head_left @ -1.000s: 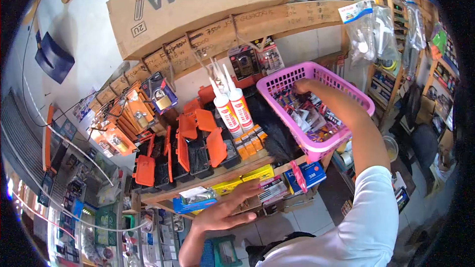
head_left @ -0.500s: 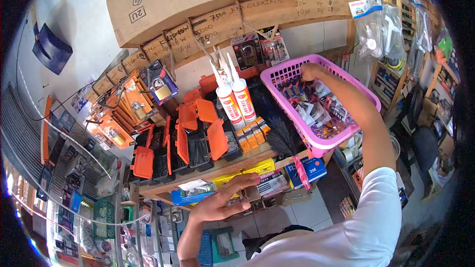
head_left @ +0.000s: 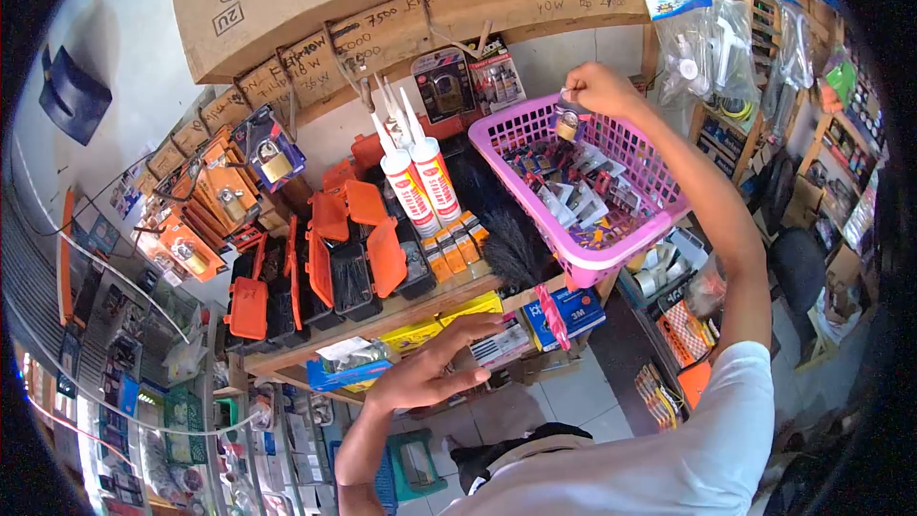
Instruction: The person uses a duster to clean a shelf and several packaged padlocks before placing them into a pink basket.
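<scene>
A wooden counter crosses the middle of a crowded shop, above a pale tiled floor at 5 o'clock. A large cardboard box sits at 11 o'clock, above a plank handwritten with prices. Clear bags hang at 2 o'clock near packed shelves, and a dark blue dustpan is on the wall at 10 o'clock. Bins with raised orange lids line the counter toward 9 o'clock, beside white-and-red sealant tubes, small orange boxes and a black-tufted duster. A pink lattice basket, tilted in view and strewn inside with small packets, stands at 2 o'clock.

At the basket's 12 o'clock rim, a padlock hangs below the right hand, seen against the basket's far wall. Its body is brass-coloured and catches the light; a dark part surrounds its upper half, too small to make out. The right hand's fingers are closed in a pinch on its top. The left hand, at 7 o'clock, hovers before the counter's front edge, fingers loosely spread and thumb apart, gripping nothing.
</scene>
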`<control>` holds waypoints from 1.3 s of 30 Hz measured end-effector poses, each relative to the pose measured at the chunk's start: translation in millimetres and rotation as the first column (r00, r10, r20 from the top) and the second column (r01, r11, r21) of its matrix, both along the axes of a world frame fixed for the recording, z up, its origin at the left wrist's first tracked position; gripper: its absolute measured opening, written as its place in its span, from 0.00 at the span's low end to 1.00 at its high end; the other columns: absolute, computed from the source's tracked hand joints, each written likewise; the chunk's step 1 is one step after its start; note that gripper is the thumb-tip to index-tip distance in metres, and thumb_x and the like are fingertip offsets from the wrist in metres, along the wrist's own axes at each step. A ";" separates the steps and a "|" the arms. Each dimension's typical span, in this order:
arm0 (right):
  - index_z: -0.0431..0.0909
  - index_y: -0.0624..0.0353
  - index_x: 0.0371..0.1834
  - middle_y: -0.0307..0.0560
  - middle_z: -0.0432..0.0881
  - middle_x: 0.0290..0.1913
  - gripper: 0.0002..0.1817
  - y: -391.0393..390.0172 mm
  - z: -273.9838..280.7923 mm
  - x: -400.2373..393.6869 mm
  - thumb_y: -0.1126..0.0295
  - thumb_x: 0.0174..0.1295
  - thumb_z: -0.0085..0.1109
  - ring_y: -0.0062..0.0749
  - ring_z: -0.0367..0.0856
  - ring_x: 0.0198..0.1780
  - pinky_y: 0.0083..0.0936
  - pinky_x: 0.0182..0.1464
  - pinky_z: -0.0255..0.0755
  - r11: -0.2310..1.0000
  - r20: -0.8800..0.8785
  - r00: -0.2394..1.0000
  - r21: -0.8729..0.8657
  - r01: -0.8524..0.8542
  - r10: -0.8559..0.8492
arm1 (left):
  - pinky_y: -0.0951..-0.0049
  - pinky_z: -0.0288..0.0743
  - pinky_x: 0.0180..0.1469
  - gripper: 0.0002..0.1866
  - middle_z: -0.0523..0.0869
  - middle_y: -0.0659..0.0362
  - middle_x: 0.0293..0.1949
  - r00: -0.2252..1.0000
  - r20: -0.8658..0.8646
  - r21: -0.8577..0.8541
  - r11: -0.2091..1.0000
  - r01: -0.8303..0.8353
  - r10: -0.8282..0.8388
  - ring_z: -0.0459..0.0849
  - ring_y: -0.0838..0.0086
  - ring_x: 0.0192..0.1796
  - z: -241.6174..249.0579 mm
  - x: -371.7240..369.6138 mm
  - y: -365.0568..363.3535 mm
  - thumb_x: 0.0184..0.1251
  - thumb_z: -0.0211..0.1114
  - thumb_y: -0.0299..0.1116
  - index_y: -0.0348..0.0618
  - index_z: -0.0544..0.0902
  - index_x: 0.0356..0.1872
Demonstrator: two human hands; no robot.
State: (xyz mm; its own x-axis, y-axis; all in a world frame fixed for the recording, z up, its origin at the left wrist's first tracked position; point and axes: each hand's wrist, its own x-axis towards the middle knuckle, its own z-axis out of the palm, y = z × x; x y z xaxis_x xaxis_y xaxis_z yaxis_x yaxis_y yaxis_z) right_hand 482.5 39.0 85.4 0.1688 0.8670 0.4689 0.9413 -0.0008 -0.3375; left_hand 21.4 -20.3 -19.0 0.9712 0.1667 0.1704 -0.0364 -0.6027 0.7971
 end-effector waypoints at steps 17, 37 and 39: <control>0.83 0.57 0.40 0.41 0.80 0.26 0.09 -185.3 -34.4 -234.9 0.70 0.56 0.67 0.29 0.77 0.21 0.26 0.22 0.67 0.753 -0.034 0.783 0.305 -0.583 0.621 | 0.75 0.76 0.36 0.43 0.81 0.52 0.42 0.964 0.261 -0.713 0.682 0.164 0.042 0.82 0.72 0.36 -11.3 35.9 -50.1 0.69 0.31 0.69 0.36 0.63 0.63; 0.67 0.63 0.58 0.48 0.81 0.37 0.27 -127.3 -245.9 -216.8 0.48 0.71 0.48 0.27 0.82 0.36 0.26 0.37 0.76 0.955 -0.945 0.321 -0.031 -0.295 0.068 | 0.69 0.74 0.38 0.40 0.82 0.55 0.40 0.887 0.285 -0.893 0.438 0.108 0.363 0.82 0.68 0.37 -39.6 25.3 -38.5 0.71 0.31 0.68 0.39 0.73 0.53; 0.68 0.59 0.52 0.40 0.77 0.26 0.20 -126.8 -242.3 -224.6 0.53 0.71 0.49 0.19 0.77 0.24 0.17 0.26 0.71 0.973 -0.995 0.086 0.038 -0.226 0.059 | 0.62 0.75 0.36 0.38 0.82 0.51 0.37 0.838 0.237 -0.941 0.332 0.072 0.491 0.82 0.61 0.35 -42.0 24.5 -38.1 0.73 0.30 0.66 0.41 0.74 0.54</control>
State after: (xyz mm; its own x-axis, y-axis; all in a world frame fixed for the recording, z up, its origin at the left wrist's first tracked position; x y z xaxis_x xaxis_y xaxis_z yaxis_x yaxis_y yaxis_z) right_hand 257.9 -87.8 -156.9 0.2736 0.9577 -0.0892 -0.2466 -0.0198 -0.9689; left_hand 45.9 -58.5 -61.1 0.7339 0.6694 0.1151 -0.5048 0.4242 0.7518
